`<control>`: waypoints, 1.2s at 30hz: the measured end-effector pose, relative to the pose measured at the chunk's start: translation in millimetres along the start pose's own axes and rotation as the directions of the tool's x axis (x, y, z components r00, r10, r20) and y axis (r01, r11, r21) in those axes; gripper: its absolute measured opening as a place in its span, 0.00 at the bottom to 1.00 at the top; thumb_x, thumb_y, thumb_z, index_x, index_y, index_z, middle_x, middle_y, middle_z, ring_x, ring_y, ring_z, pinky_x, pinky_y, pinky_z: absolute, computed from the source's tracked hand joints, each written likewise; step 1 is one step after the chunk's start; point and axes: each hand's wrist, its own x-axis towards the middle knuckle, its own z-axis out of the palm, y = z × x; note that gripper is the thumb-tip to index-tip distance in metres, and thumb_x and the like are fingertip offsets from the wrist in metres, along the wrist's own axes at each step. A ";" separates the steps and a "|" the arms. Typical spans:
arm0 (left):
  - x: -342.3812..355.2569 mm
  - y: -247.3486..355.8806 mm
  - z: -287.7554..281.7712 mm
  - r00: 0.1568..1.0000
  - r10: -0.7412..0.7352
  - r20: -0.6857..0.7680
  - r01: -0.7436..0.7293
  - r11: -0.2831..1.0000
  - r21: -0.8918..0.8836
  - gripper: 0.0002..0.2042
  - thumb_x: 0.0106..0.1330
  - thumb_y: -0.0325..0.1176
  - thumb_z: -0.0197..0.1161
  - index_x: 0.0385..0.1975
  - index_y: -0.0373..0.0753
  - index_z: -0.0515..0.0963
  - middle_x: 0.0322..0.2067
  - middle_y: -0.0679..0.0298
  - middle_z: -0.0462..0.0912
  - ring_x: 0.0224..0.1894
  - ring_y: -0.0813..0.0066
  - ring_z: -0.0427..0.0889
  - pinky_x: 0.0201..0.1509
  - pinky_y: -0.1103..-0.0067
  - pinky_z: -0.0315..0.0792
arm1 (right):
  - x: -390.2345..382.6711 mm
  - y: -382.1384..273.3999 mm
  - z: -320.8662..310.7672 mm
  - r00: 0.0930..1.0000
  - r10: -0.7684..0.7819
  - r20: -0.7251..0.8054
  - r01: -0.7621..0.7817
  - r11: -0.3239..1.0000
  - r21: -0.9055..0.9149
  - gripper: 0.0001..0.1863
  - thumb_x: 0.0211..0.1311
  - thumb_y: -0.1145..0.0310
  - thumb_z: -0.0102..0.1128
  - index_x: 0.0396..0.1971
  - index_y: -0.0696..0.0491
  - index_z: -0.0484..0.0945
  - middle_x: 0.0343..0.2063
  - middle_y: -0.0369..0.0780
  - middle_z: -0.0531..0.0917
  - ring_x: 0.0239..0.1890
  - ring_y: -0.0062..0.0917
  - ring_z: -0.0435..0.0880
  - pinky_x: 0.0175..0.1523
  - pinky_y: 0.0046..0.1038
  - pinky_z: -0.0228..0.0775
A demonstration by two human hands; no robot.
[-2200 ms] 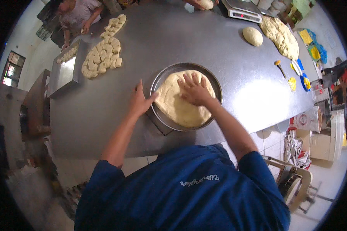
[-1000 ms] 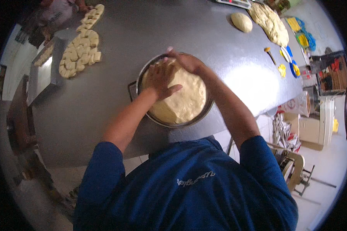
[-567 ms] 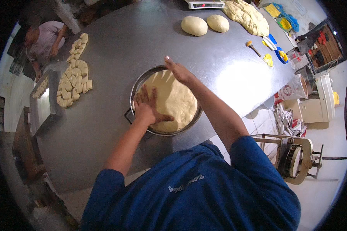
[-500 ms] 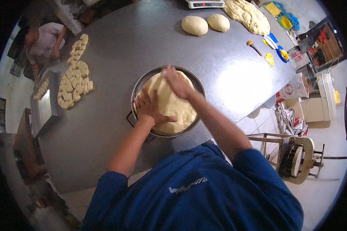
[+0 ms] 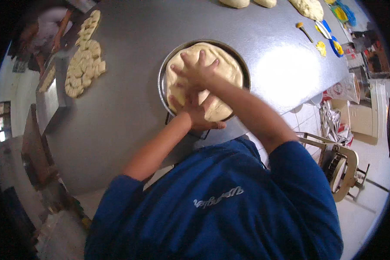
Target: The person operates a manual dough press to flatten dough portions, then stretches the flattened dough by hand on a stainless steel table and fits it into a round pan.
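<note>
A large mass of pale dough (image 5: 225, 65) fills most of a round, dark-rimmed metal pan (image 5: 246, 71) on the steel table. My right hand (image 5: 197, 71) lies on the dough left of its middle, its fingers spread. Just nearer to me, my left hand (image 5: 195, 113) spreads over the pan's near left part, its fingers on the dough and its thumb stretched out to the right. The two hands are close together, the right one beyond the left. Neither holds anything. A handle at the pan's near side is partly hidden by my left hand.
Cut dough pieces (image 5: 84, 65) lie in a cluster at the table's left. Dough balls (image 5: 234, 3) and a bigger dough lump (image 5: 308, 8) sit at the far edge. A brush (image 5: 305, 32) and yellow fat (image 5: 321, 48) lie far right. Another person (image 5: 52, 30) stands at far left.
My right hand has moved left and come down spread on the dough. My left hand has slid to the near edge. The whole view has shifted, so the pan appears farther up and right.
</note>
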 end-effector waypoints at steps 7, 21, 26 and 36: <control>-28.1 14.2 -7.8 0.987 0.095 -0.128 -0.130 0.946 -0.298 0.61 0.48 0.80 0.65 0.82 0.58 0.49 0.79 0.36 0.41 0.82 0.35 0.36 0.73 0.29 0.27 | -15.8 -13.9 13.1 0.976 -0.216 0.002 0.215 0.975 0.055 0.39 0.77 0.42 0.39 0.80 0.48 0.54 0.80 0.47 0.53 0.83 0.47 0.43 0.80 0.65 0.38; -34.1 29.9 -37.2 0.995 -0.069 0.065 0.078 0.986 -0.146 0.63 0.42 0.84 0.65 0.81 0.67 0.49 0.80 0.38 0.37 0.81 0.31 0.30 0.78 0.38 0.38 | 18.6 -35.7 -68.8 0.905 -0.225 0.360 0.154 0.964 0.215 0.36 0.78 0.41 0.34 0.76 0.46 0.62 0.82 0.45 0.46 0.80 0.58 0.45 0.73 0.72 0.53; -38.9 -8.4 -58.1 0.980 -0.072 -0.184 0.019 0.962 -0.273 0.63 0.51 0.80 0.64 0.80 0.40 0.52 0.80 0.46 0.47 0.79 0.40 0.51 0.80 0.47 0.48 | 11.1 -23.9 -39.1 0.946 0.005 0.325 -0.070 0.979 0.190 0.41 0.76 0.35 0.39 0.82 0.32 0.42 0.83 0.36 0.30 0.82 0.56 0.32 0.65 0.86 0.47; -57.4 -40.2 -34.3 0.951 -0.122 -0.286 0.190 0.956 0.222 0.58 0.57 0.81 0.55 0.76 0.35 0.62 0.69 0.35 0.66 0.78 0.44 0.57 0.82 0.48 0.37 | 14.9 57.2 -2.9 0.966 0.016 0.258 -0.170 0.790 0.588 0.42 0.71 0.23 0.29 0.78 0.28 0.57 0.80 0.37 0.55 0.82 0.46 0.45 0.77 0.68 0.44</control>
